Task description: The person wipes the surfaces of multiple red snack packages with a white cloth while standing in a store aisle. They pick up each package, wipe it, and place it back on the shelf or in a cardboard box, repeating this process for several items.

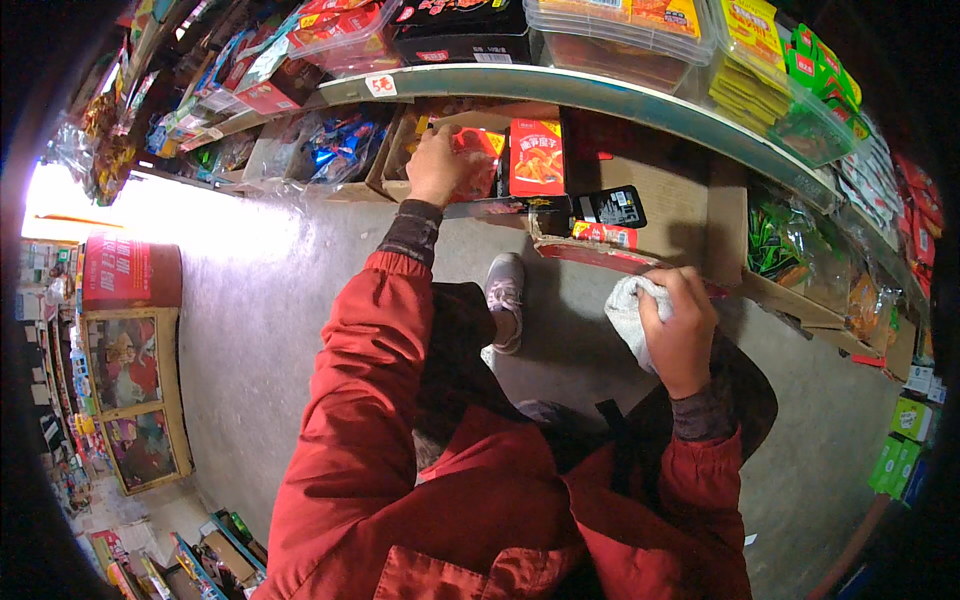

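Note:
My left hand (437, 165) reaches into the lower shelf, over the left part of an open box of red snack packets (484, 154); its fingertips are partly hidden, so its hold cannot be told. Just right of it stands a red packet with a food picture (537, 157). A crumpled whitish cloth (632, 311) is held in my right hand (681, 330), below the torn red front edge of a cardboard box (600, 256). Inside that box lie a black packet (611, 207) and a red packet (604, 234).
Above runs a metal shelf edge (570, 81) with plastic tubs (622, 52) of packets. Cartons of blue-wrapped (345, 150) and green-wrapped (776, 240) goods flank the middle boxes. A wood-framed cabinet (135, 397) stands at the left. My shoe (505, 289) is on the concrete floor (247, 300).

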